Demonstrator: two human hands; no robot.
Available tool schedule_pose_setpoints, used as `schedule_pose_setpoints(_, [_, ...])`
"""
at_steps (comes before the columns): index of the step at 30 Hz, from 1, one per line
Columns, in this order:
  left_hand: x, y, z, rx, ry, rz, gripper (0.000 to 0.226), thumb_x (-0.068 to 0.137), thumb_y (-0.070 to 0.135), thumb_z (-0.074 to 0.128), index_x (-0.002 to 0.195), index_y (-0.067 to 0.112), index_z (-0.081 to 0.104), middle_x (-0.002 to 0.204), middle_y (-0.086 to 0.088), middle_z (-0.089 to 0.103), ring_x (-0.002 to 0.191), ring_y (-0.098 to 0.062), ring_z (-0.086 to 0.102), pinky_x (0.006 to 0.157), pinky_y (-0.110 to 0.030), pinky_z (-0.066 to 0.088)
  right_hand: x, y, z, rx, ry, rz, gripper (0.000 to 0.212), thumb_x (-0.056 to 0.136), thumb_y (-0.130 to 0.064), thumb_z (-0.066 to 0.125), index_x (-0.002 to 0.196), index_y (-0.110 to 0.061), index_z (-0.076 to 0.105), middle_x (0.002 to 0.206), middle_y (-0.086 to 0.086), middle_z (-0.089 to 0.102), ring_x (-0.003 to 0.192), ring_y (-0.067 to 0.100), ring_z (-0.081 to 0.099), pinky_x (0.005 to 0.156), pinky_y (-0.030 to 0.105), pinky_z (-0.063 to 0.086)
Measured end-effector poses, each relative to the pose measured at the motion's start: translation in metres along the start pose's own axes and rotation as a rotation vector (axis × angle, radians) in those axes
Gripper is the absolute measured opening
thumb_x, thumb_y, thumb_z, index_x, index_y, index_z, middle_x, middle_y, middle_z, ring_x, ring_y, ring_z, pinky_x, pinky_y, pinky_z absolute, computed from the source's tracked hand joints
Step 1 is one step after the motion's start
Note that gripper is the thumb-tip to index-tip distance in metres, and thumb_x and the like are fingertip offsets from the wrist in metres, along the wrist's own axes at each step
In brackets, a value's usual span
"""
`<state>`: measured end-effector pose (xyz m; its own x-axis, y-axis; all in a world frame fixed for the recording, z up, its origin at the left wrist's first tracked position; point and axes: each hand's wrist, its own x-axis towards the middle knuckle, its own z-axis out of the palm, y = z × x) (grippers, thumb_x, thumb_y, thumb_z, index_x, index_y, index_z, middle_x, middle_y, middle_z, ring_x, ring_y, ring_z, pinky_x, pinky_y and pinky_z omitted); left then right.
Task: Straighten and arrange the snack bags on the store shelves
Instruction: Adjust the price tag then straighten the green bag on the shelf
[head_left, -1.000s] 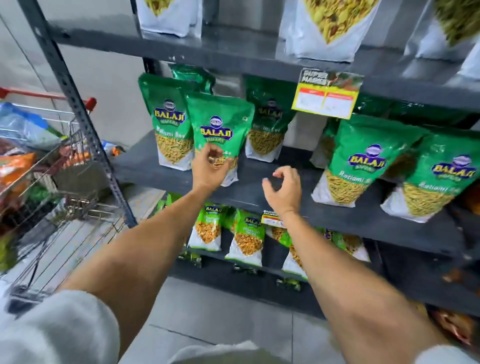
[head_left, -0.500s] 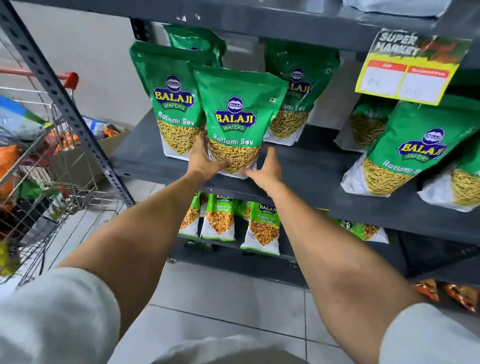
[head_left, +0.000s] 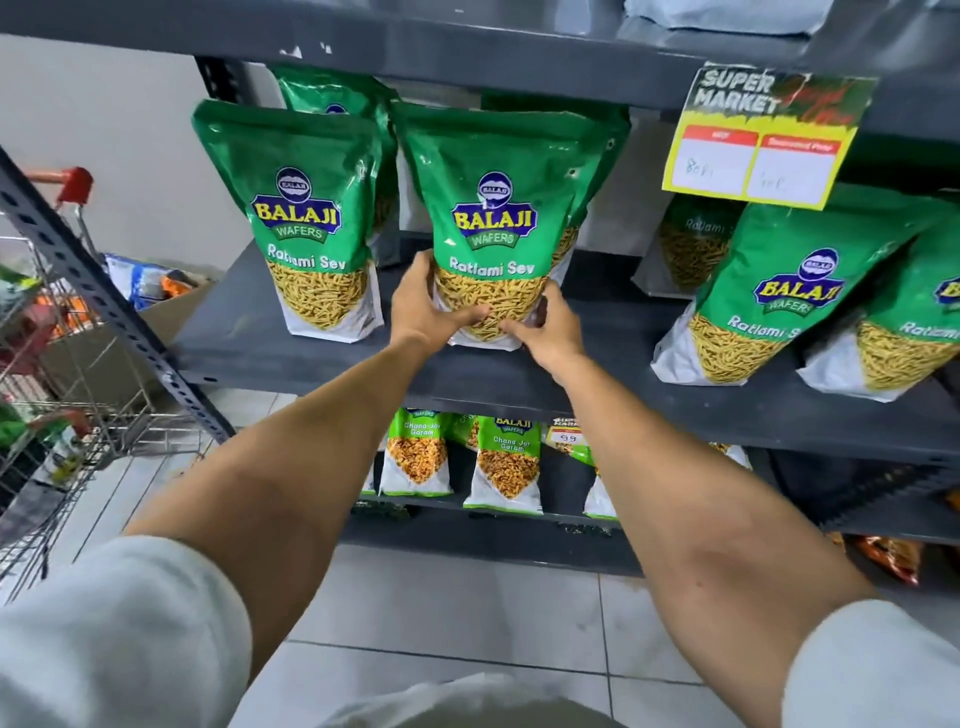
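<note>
A green Ratlami Sev bag (head_left: 493, 208) stands upright on the dark grey middle shelf (head_left: 597, 384). My left hand (head_left: 423, 306) grips its lower left edge and my right hand (head_left: 550, 325) grips its lower right corner. A matching bag (head_left: 304, 218) stands upright just to its left, with more bags partly hidden behind both. Two further Ratlami Sev bags (head_left: 769, 296) lean to the right on the same shelf. Smaller Chana Jor Garam bags (head_left: 506, 462) stand on the shelf below.
A yellow price tag (head_left: 763, 140) hangs from the upper shelf edge. A wire shopping cart (head_left: 47, 374) with goods stands at the left beside the slotted upright (head_left: 104, 306). A cardboard box (head_left: 156, 322) sits behind it. Grey floor tiles lie below.
Both hands went from open in front of the shelf to gripping the bag's base. The bag has shifted right, away from its left neighbour, and the view has come closer.
</note>
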<state>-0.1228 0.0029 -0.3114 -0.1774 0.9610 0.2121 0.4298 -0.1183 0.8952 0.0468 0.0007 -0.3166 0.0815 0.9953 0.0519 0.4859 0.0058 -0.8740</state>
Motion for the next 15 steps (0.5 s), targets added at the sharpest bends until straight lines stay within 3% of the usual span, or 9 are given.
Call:
schedule_pose_setpoints(8, [0.001, 0.027, 0.05, 0.04, -0.08, -0.037, 0.078, 0.051, 0.027, 0.096, 0.112, 0.016, 0.049, 0.118, -0.003, 0.064, 0.113, -0.02, 0.059, 0.101, -0.041, 0.049, -0.001, 0.027, -0.045, 0.013, 0.063, 0.064, 0.056, 0.077, -0.013, 0.077, 0.123, -0.014, 0.044, 0.123, 0.006, 0.064, 0.111, 0.022, 0.06, 0.098, 0.035, 0.048])
schedule_pose_setpoints(15, [-0.019, 0.016, 0.065, 0.166, -0.135, -0.07, 0.072, 0.063, 0.023, 0.091, 0.113, 0.011, 0.041, 0.124, -0.01, 0.06, 0.117, -0.026, 0.057, 0.097, -0.041, 0.049, -0.011, 0.052, -0.035, -0.061, -0.011, 0.159, 0.054, 0.087, -0.016, 0.066, 0.131, -0.013, 0.034, 0.121, 0.012, 0.061, 0.099, 0.022, 0.056, 0.086, 0.03, 0.041])
